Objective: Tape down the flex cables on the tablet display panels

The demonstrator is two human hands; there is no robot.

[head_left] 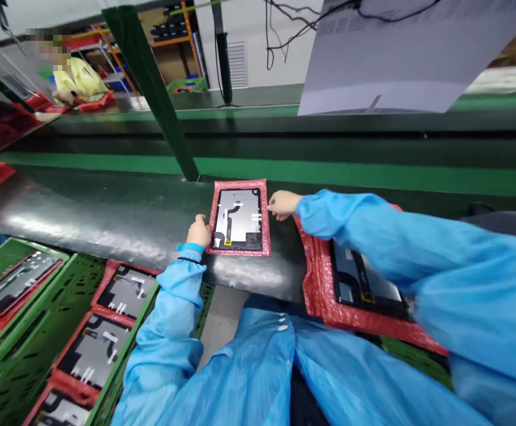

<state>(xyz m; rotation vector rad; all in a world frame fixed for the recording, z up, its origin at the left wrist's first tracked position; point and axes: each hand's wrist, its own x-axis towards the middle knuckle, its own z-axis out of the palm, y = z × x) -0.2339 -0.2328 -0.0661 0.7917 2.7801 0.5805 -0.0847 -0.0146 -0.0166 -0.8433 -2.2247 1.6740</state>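
A tablet screen panel (242, 222) lies back side up on a pink bubble wrap sheet (240, 252) on the dark bench. It has a silver back, a black frame, white tabs and a black ribbon cable with a yellow-outlined end. My left hand (199, 232) is closed at the left edge of the wrap, its fingertips partly hidden. At the right edge, my right hand (284, 205) pinches the wrap between thumb and fingers. Under my right forearm sits a stack of red bubble wrap (318, 284) with another screen panel (351, 275) on top, partly covered by my sleeve.
Green crates (78, 284) at the lower left hold several wrapped panels (96, 349). A slanted green post (151, 89) rises behind the bench (151, 195). A paper sheet (395, 65) and cables hang above. Across the line a person in yellow (80, 80) handles red wrap.
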